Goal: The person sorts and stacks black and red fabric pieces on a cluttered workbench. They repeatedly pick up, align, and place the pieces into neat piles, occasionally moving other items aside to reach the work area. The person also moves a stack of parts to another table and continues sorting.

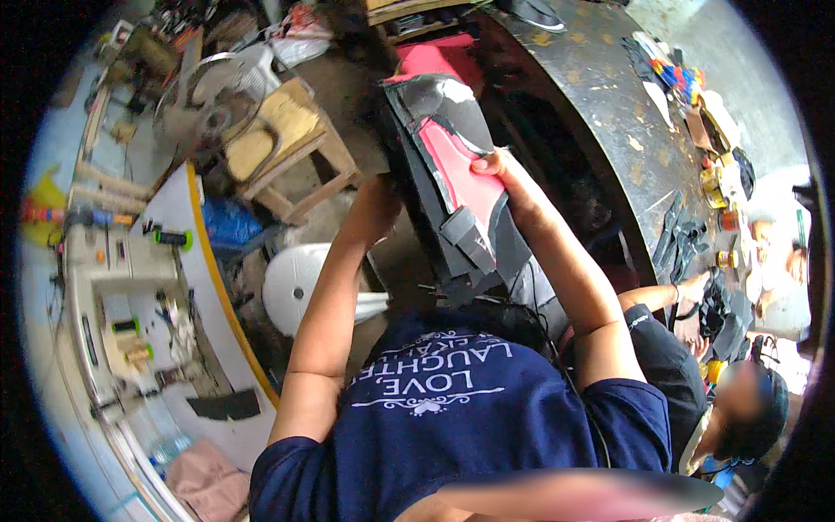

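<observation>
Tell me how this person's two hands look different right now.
The right hand is brightly lit, while the left hand is in shadow. The right hand's thumb presses on the pink sheet; the left hand is at the opposite side, by the dark layers, its grip too dim to make out. Both hands are bare.

Worn on the head, the fisheye camera looks steeply down and forward past the navy T-shirt (435, 426), which lies close and fills the lower middle. The left hand (377, 205) and right hand (502, 169) show farther off, above centre. The left edge of the black bench (600, 78) bows rightward; the yellow edge of the sewing table (211, 296) curves at left.
</observation>
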